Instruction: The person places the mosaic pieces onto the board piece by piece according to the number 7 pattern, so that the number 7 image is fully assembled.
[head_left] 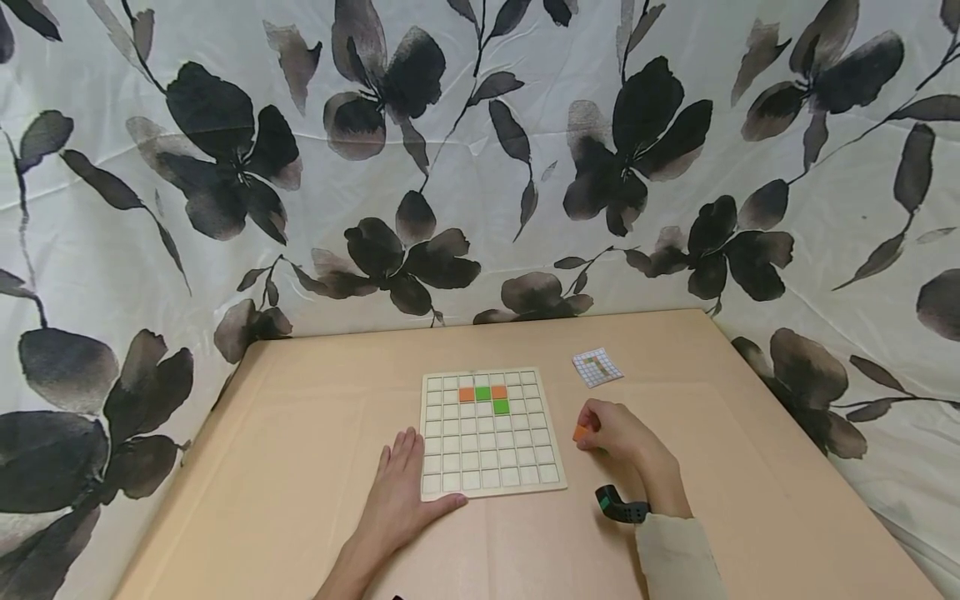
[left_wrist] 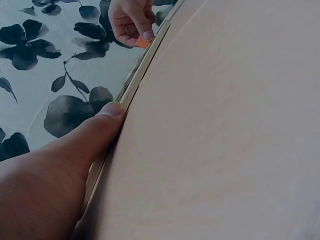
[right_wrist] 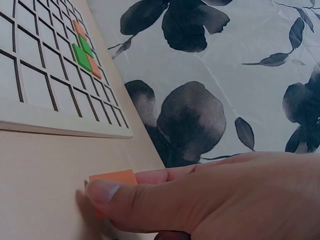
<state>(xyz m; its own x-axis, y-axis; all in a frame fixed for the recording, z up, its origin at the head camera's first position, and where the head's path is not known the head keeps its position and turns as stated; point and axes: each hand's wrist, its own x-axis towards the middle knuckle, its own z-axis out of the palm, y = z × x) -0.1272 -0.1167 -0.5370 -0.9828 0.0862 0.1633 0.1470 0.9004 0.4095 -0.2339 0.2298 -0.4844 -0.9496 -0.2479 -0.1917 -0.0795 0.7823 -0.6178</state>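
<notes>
A pale wooden grid board (head_left: 480, 442) lies on the table, with two orange tiles and two green tiles in its upper cells, one green tile (head_left: 501, 407) a row below the others. Along the board's left edge rests my left hand (head_left: 405, 496), fingers straight and thumb spread at the near left corner. The left wrist view shows that thumb (left_wrist: 107, 117) against the board's side. To the right of the board, my right hand (head_left: 618, 433) pinches an orange square tile (right_wrist: 117, 177) between thumb and fingers, apart from the board and low over the table.
A small card (head_left: 597, 367) printed with a coloured grid pattern lies beyond the right hand. My right wrist wears a black band (head_left: 622, 507). Behind the wooden table (head_left: 330, 392) hangs a white cloth (head_left: 480, 200) with dark flowers.
</notes>
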